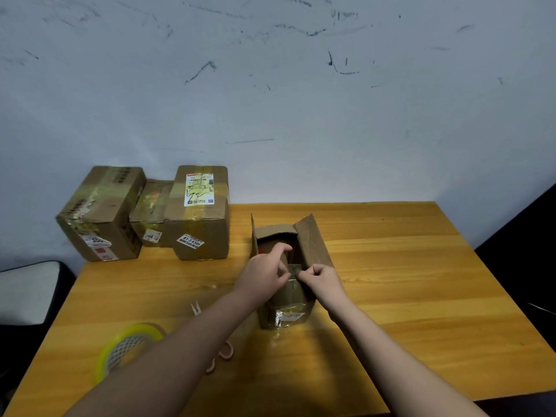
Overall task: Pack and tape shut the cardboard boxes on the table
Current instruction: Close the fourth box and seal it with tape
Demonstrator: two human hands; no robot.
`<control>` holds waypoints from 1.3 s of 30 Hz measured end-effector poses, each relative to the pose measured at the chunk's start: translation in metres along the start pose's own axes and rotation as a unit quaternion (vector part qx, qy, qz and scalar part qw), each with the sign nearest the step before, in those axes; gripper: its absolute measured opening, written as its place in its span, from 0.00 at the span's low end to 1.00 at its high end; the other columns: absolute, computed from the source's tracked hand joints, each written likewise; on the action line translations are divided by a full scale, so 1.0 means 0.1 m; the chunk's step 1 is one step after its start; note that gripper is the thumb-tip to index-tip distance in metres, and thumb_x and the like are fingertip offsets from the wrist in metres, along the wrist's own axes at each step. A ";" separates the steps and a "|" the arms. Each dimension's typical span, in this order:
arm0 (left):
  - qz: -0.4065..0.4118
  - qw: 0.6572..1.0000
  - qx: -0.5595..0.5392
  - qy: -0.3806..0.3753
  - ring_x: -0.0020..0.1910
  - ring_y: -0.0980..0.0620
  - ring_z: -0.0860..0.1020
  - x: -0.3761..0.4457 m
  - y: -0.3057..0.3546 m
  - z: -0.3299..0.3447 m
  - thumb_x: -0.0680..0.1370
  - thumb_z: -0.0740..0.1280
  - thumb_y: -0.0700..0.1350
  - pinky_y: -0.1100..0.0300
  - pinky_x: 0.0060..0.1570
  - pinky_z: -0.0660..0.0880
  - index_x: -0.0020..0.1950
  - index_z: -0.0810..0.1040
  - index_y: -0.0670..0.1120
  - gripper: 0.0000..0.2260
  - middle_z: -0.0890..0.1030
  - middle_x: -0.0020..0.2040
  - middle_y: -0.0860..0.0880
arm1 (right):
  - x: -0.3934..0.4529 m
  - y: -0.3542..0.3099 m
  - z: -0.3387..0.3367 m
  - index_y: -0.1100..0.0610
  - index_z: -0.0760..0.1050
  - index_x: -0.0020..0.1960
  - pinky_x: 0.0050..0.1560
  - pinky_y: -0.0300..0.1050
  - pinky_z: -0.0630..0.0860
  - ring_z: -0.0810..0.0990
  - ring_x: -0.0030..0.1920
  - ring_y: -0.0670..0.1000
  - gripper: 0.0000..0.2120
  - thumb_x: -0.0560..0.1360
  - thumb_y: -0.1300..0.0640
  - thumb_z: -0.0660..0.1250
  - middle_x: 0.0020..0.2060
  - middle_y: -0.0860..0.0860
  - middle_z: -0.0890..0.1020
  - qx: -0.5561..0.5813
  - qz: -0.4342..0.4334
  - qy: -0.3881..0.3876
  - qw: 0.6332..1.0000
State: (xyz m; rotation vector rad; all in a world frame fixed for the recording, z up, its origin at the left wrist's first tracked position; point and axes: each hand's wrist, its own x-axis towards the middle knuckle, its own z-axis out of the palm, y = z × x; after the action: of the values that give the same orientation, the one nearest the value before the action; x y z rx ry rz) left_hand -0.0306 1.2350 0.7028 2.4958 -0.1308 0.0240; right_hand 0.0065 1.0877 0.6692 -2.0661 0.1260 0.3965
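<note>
Three taped boxes (pixel 144 212) stand at the table's (pixel 406 266) far left, apparently finished. Nearer lies the tape roll (pixel 128 350). At centre, the open box (pixel 285 266) remains unsealed: the left hand (pixel 266 273) and right hand (pixel 320 279) both pinch a clear tape strip (pixel 294 270) over it.

A wooden table (pixel 421 266) stands against a scuffed pale wall (pixel 270 85).

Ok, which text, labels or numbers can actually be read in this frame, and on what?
"B1-3 4305": sticker on the front of the right sealed box.
"350", uncertain: sticker on the left sealed box.
Shipping label on top of the right sealed box: too small to read.
Sticker on the open box: blurred.
</note>
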 end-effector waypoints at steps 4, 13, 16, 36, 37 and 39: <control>0.011 0.999 0.028 0.028 0.42 0.59 0.71 0.00 -0.03 0.04 0.76 0.68 0.41 0.69 0.41 0.68 0.68 0.67 0.49 0.22 0.71 0.61 0.51 | -0.03 -0.02 0.03 0.52 0.69 0.27 0.45 0.50 0.73 0.75 0.37 0.49 0.15 0.70 0.56 0.70 0.26 0.45 0.74 -0.022 -0.008 0.029 0.999; 0.074 0.995 0.036 0.049 0.48 0.58 0.73 -0.11 -0.13 0.11 0.75 0.69 0.47 0.65 0.51 0.74 0.47 0.79 0.47 0.05 0.70 0.56 0.52 | -0.10 -0.06 0.00 0.56 0.65 0.47 0.39 0.45 0.67 0.72 0.40 0.51 0.18 0.70 0.54 0.74 0.38 0.47 0.72 -0.023 -0.033 0.078 0.996; 0.065 0.996 0.040 0.048 0.53 0.56 0.72 -0.11 -0.14 0.13 0.75 0.70 0.47 0.63 0.55 0.73 0.47 0.79 0.47 0.05 0.70 0.55 0.52 | -0.14 -0.03 0.00 0.56 0.67 0.47 0.37 0.41 0.68 0.73 0.40 0.49 0.16 0.71 0.52 0.74 0.39 0.49 0.74 -0.031 -0.059 0.076 0.995; 0.083 0.946 0.274 -0.152 0.47 0.53 0.78 -0.02 0.01 0.04 0.80 0.57 0.49 0.45 0.73 0.36 0.43 0.79 0.48 0.13 0.81 0.40 0.52 | -0.16 -0.35 -0.28 0.53 0.72 0.41 0.37 0.44 0.64 0.74 0.41 0.54 0.07 0.77 0.52 0.65 0.43 0.55 0.82 -0.496 -0.257 -0.193 0.807; 0.090 0.942 0.283 -0.155 0.47 0.52 0.79 -0.02 0.01 0.03 0.80 0.57 0.49 0.45 0.73 0.35 0.44 0.78 0.47 0.12 0.81 0.41 0.51 | -0.16 -0.36 -0.28 0.53 0.72 0.41 0.37 0.43 0.63 0.74 0.41 0.54 0.08 0.77 0.52 0.64 0.43 0.55 0.82 -0.501 -0.259 -0.197 0.802; 0.098 0.939 0.288 -0.159 0.48 0.51 0.79 -0.05 0.00 0.02 0.80 0.58 0.49 0.45 0.72 0.33 0.46 0.78 0.47 0.11 0.81 0.42 0.51 | -0.18 -0.36 -0.29 0.53 0.73 0.43 0.38 0.43 0.62 0.75 0.41 0.56 0.06 0.78 0.54 0.63 0.44 0.56 0.82 -0.513 -0.274 -0.193 0.790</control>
State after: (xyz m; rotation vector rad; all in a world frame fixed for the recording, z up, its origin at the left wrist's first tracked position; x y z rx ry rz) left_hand -0.0352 1.2340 0.7013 3.0418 -0.5833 -0.3003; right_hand 0.0056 1.0796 0.7187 -2.8428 -1.1608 0.5773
